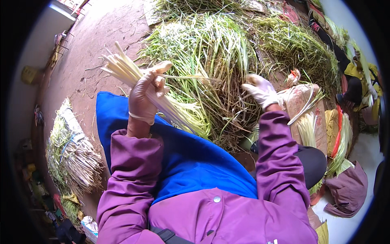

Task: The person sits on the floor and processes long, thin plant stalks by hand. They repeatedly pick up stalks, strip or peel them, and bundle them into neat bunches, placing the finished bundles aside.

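Note:
My left hand, in a thin glove, is closed round a bundle of pale plant stalks over a blue cloth on my lap. The pale ends point to the upper left and yellow-green leaves hang to the lower right. One thin stalk sticks out from these fingers towards the right. My right hand, in a white glove, is at the right side of a large heap of green leafy stalks. Its fingers are bent, and whether they pinch a thin strand cannot be made out.
A tied bundle of stalks lies on the floor at the left. At the right, a woven sack bears pale stalks, beside a bunch tied with red ribbon. Another person in yellow holds long stalks at the far right.

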A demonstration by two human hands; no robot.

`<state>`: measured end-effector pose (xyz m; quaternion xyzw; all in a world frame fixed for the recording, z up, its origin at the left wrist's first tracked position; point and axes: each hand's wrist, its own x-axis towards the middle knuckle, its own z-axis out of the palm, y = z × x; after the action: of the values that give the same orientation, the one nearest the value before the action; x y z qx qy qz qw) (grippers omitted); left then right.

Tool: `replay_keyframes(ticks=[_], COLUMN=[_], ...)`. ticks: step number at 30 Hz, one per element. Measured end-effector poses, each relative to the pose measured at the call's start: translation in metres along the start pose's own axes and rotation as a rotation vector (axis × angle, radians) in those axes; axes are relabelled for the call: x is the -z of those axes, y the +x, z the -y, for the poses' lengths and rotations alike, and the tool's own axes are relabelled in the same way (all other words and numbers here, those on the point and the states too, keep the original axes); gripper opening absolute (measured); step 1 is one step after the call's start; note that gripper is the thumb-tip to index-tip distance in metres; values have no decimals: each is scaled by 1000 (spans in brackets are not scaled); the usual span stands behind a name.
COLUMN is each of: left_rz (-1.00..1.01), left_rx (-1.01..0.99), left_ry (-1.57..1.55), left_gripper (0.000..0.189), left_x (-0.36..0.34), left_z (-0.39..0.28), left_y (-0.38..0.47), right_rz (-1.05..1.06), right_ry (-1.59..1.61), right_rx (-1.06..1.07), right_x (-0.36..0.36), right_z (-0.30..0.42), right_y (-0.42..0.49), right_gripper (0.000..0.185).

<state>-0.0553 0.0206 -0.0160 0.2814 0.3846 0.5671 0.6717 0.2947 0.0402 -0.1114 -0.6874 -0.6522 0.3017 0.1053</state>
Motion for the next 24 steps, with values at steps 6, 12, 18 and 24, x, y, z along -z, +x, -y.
replay_keyframes(ticks=[6, 12, 18, 24], left_rz=[46, 12, -41, -119], left_rx=[100, 4, 11, -16], left_ry=[171, 77, -26, -12], left_gripper=[37, 23, 23, 23], left_x=[-11, -2, 7, 18], left_z=[-3, -10, -6, -8], left_y=[-8, -12, -6, -1], right_rz=[-128, 2, -106, -187], right_ry=[321, 425, 802, 1055], right_rx=[849, 453, 220, 119], right_x=[-29, -28, -9, 4], right_z=[126, 103, 36, 1], right_y=[-17, -17, 4, 9], right_gripper=[47, 15, 19, 18])
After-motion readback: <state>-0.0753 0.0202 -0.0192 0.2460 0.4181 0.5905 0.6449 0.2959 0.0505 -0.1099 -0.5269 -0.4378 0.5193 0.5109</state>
